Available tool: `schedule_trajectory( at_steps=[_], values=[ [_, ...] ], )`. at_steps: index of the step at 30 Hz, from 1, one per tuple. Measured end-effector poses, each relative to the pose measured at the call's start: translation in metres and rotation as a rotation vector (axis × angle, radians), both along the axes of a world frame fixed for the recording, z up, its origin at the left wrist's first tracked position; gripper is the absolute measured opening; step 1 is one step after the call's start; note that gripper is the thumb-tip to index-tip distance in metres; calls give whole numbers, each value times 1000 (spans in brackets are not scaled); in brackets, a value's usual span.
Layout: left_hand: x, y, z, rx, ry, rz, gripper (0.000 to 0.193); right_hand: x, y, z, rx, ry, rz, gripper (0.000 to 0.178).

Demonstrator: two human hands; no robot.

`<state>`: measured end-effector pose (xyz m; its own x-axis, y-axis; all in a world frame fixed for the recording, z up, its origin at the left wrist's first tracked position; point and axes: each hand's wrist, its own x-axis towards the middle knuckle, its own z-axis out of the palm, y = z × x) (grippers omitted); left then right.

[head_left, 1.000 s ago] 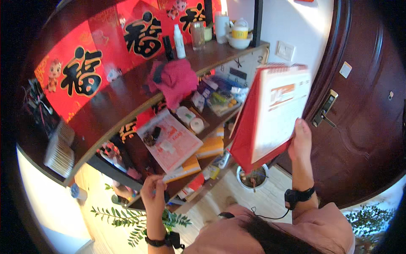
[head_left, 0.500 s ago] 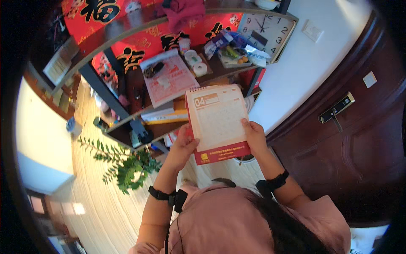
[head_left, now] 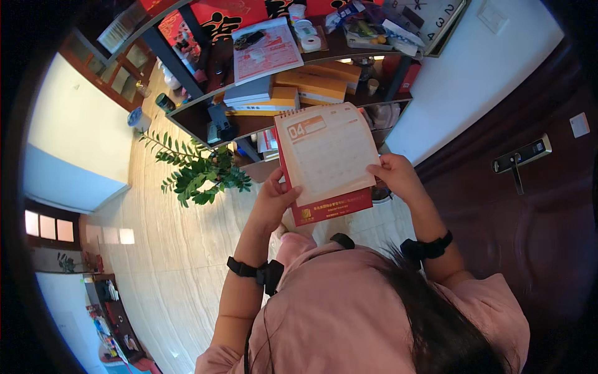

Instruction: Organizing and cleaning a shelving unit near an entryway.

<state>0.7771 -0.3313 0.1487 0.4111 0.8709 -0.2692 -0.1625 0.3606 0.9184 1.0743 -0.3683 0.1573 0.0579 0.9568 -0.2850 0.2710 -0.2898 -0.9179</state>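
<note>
**Desk calendar (head_left: pixel 327 153), clamped at both sides**

Grip: my left hand (head_left: pixel 274 199) is closed on the calendar's lower left side, thumb on the front, fingers bent at the edge. My right hand (head_left: pixel 397 177) pinches the right edge of the top sheet (head_left: pixel 336 162), near its lower corner; I cannot tell whether it also has the red backing (head_left: pixel 339 210).

Position: calendar held in the air before my torso, printed face toward me, wire binding (head_left: pixel 299 112) at its far end.

Handling (judged): light; backing stiff, sheets limp, easily creased, likely to tear at the binding if tugged. Little slip expected. Best hold: backing's lower border, or both sides with thumbs flat.

Surroundings: shelf unit (head_left: pixel 205 103) beyond the calendar, orange boxes (head_left: pixel 317 81) just past its binding; leafy plant (head_left: pixel 202 177) to its left; dark door (head_left: pixel 492 212) to its right.
</note>
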Motion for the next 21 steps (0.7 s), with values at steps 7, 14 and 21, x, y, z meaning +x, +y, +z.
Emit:
schedule_trajectory(
  at_steps=[7, 14, 21],
  values=[
    [-22, -12, 17, 43, -44, -17, 46, 24, -7, 50, 7, 607, 80, 35],
    [-42, -22, 17, -89, -129, -145, 49, 1, 17, 58, 390, 802, -206, 43],
    [-59, -30, 17, -127, -272, -79, 49, -39, -14, 20, -89, 107, 219, 27]
  ],
)
